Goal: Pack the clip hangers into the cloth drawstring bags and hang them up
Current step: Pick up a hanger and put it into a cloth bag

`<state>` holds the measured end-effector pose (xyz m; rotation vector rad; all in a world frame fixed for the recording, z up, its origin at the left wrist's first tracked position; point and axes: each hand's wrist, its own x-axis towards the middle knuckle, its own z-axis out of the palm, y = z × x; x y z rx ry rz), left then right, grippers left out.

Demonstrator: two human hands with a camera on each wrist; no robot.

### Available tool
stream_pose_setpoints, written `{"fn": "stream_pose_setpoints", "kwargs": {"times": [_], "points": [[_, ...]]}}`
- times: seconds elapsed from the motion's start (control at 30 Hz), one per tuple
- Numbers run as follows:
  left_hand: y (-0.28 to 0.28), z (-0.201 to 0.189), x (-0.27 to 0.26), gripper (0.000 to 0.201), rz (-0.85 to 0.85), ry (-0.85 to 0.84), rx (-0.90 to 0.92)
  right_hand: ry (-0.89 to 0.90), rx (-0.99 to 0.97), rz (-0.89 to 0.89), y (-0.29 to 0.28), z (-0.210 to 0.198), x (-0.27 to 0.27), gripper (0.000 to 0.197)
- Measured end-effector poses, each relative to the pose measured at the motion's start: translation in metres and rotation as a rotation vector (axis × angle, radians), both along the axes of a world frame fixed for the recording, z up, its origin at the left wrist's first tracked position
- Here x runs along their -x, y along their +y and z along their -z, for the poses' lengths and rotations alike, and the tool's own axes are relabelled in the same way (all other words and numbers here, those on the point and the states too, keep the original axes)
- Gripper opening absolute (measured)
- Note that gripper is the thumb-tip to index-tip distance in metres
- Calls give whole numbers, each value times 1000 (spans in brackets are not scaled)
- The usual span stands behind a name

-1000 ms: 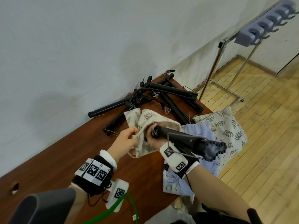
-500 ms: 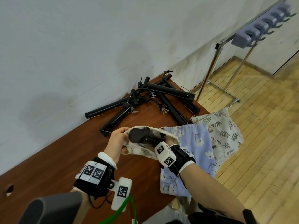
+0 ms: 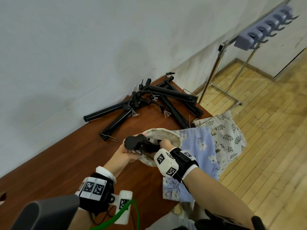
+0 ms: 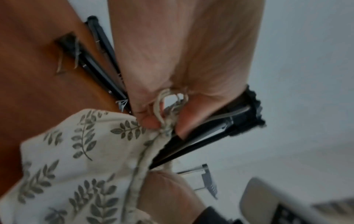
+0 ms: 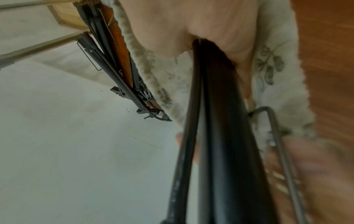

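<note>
A cream leaf-print drawstring bag (image 3: 167, 134) is held open above the brown table (image 3: 66, 160). My left hand (image 3: 127, 151) pinches its rim and the drawstring cord (image 4: 162, 109). My right hand (image 3: 163, 143) reaches into the bag mouth and grips a folded black clip hanger (image 3: 137, 143), whose blunt end sticks out of the bag toward the left. In the right wrist view the hanger (image 5: 216, 121) runs down from my palm between the bag's walls (image 5: 145, 78). The hanger's lower end is hidden inside the cloth.
Several more black clip hangers (image 3: 154, 100) lie piled by the wall at the table's far end. A blue floral bag (image 3: 202, 146) and another leaf-print bag (image 3: 227, 133) drape over the table's right edge. A metal rack with purple hooks (image 3: 259, 30) stands beyond on the wooden floor.
The hanger, first pointing down to the right outside the bag, has swung round and gone into the bag mouth. My right hand has followed it inside while the left keeps hold of the rim.
</note>
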<state>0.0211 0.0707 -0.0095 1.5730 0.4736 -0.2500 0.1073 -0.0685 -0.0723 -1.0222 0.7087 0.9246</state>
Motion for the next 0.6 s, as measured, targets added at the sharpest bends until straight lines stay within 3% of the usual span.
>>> {"fn": "stream_pose_setpoints", "kwargs": {"times": [0.07,0.1,0.2,0.3,0.37,0.4,0.5,0.53,0.6], "points": [[-6,2,0,76,120,-47,-98,65,-95,29,-7,-12,3,38],[-9,3,-1,73,91,-74,-140,139,-147,47,-10,-12,4,38],[-19,3,-10,27,-158,-123,-185,203,-208,-84,-27,-21,-1,39],[-21,1,-13,24,-266,-92,-216,53,-175,-51,-64,-32,-21,33],[-18,-1,-15,25,-279,-84,-191,-122,1,23,-88,-32,-38,17],[-17,-3,-16,26,-289,-89,-168,-206,144,1,-97,-30,-42,18],[-14,0,-19,26,-295,-115,-139,-188,348,-383,-97,-21,-42,63],[-13,0,-20,27,-297,-121,-146,-155,338,-498,-90,-20,-36,63],[-10,-1,-22,27,-298,-136,-164,-175,379,-579,-75,-7,-26,27]]}}
